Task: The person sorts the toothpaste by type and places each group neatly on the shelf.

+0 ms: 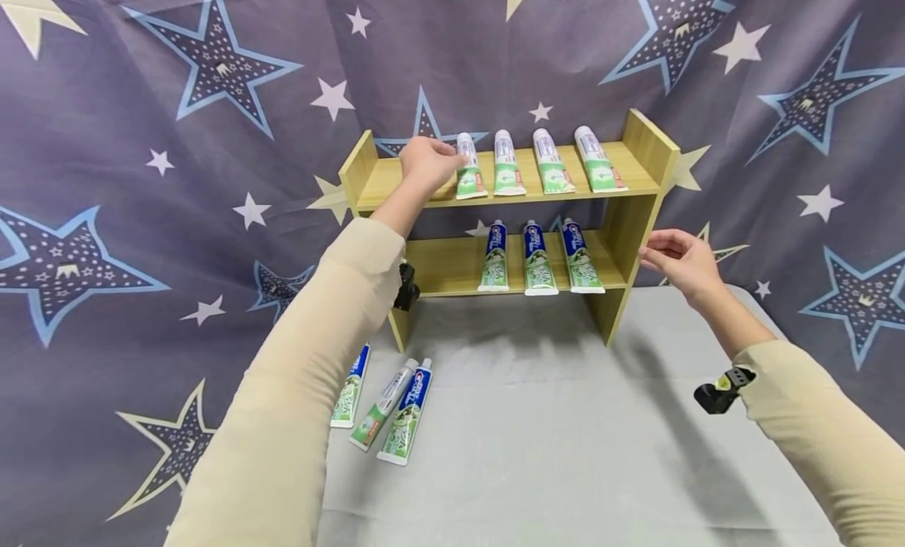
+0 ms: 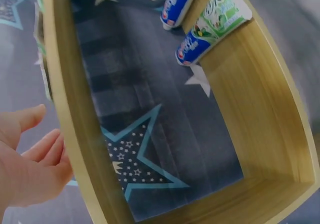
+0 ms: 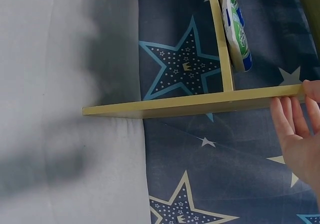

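Observation:
My left hand (image 1: pixel 430 163) is over the left part of the shelf's top board, fingertips right at the leftmost white-and-green toothpaste tube (image 1: pixel 470 170). In the left wrist view its thumb and fingers stand apart, the left hand (image 2: pixel 37 159) holding nothing between them. More white-and-green tubes (image 1: pixel 508 166) lie to the right in a row, caps toward the back. Blue-and-green toothpaste tubes (image 1: pixel 540 260) lie on the lower board. At the right side panel (image 3: pixel 190 104), my right hand (image 3: pixel 300 129) rests nearly straight fingertips on the outer face, its thumb at the front edge.
The wooden shelf (image 1: pixel 523 200) stands on a grey-covered table (image 1: pixel 537 421) before a star-patterned cloth (image 1: pixel 269 162). On the table at front left lie two blue-and-green tubes (image 1: pixel 406 417) and a white-and-green tube (image 1: pixel 383 405), partly near my left sleeve (image 1: pixel 297 374).

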Demonstrator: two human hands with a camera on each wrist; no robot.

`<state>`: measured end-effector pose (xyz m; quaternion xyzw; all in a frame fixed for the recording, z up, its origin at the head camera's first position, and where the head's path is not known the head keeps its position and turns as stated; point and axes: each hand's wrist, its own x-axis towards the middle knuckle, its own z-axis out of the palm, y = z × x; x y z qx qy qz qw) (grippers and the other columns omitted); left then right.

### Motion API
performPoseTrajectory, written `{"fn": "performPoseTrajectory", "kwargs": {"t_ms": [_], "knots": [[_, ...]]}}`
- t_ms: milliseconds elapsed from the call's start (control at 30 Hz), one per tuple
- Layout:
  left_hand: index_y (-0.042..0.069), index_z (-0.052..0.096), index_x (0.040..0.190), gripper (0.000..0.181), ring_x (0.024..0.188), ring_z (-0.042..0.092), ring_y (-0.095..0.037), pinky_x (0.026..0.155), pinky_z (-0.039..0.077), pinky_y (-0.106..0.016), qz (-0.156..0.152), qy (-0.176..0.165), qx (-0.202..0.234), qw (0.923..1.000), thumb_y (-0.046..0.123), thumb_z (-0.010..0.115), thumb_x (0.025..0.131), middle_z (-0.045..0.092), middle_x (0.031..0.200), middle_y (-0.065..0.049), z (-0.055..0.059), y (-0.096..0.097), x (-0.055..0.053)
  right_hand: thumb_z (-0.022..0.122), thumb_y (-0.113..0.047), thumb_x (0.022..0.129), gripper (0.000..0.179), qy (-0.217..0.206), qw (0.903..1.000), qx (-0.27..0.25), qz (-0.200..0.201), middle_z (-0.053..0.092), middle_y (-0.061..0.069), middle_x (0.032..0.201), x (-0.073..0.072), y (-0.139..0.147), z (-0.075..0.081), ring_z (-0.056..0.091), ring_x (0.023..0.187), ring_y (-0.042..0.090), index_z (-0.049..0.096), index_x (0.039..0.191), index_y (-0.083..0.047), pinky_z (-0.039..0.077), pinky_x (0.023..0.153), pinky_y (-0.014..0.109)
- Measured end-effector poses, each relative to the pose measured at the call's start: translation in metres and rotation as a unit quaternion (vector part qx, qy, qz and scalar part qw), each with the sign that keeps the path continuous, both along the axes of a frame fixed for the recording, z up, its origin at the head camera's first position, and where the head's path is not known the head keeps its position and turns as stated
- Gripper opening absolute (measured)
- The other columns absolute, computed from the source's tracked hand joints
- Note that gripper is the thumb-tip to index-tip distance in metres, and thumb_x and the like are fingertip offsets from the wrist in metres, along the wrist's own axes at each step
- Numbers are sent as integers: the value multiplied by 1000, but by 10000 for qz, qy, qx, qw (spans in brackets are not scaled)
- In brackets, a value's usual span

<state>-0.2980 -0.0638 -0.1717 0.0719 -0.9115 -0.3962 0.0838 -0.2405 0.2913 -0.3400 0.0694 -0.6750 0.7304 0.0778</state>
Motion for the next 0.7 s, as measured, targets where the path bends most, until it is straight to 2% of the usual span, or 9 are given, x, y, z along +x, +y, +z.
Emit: {"fn": "performPoseTrajectory", "kwargs": {"t_ms": [133,200,367,433,567,633,700], "knots": [[12,72,110,26,94,65,-15,82,57,-21,-196,289,502,9981,25,70,88,70,116,-5,-3,-10,14,65,6,85,21,34,10000,-55,20,67,-11,78,1,-1,0,65,71,-1,64,92,-14,59,65,13],[11,71,110,25,90,68,-16,77,58,-19,-342,426,718,9959,22,69,87,72,114,-6,-6,-15,24,66,5,85,20,31,10000,-30,8,67,-11,78,1,-2,0,65,71,-1,64,92,-14,59,65,12],[8,70,113,27,102,69,-19,87,58,-24,-665,741,897,9910,19,68,88,71,116,-9,-18,-25,45,67,3,85,20,-19,10000,8,-28,67,-12,78,2,0,-3,65,72,-1,64,92,-15,59,65,12],[6,70,112,26,105,68,-21,90,57,-26,-765,1006,939,9875,17,68,88,71,115,-11,-24,-31,55,67,3,85,20,-17,10000,18,-30,67,-12,78,2,-1,-4,64,72,-1,63,93,-15,58,65,11],[2,70,110,24,103,69,-23,88,57,-23,-961,1469,1029,9791,13,67,89,72,111,-15,-38,-47,73,66,3,86,19,39,9998,165,-101,66,-13,78,2,-3,-3,64,72,-2,63,93,-15,58,65,10],[3,70,110,24,101,68,-23,85,55,-20,-1003,1506,935,9790,14,67,89,72,111,-15,-46,-54,81,66,3,86,19,79,9997,210,-140,66,-13,78,3,-3,-2,64,72,-2,63,92,-15,58,65,10],[5,71,110,24,100,68,-21,81,54,-18,-967,1363,800,9827,17,67,90,73,110,-13,-55,-61,87,66,2,86,19,118,9997,167,-136,66,-13,77,2,-3,-1,65,71,-2,64,92,-15,58,65,10]]}}
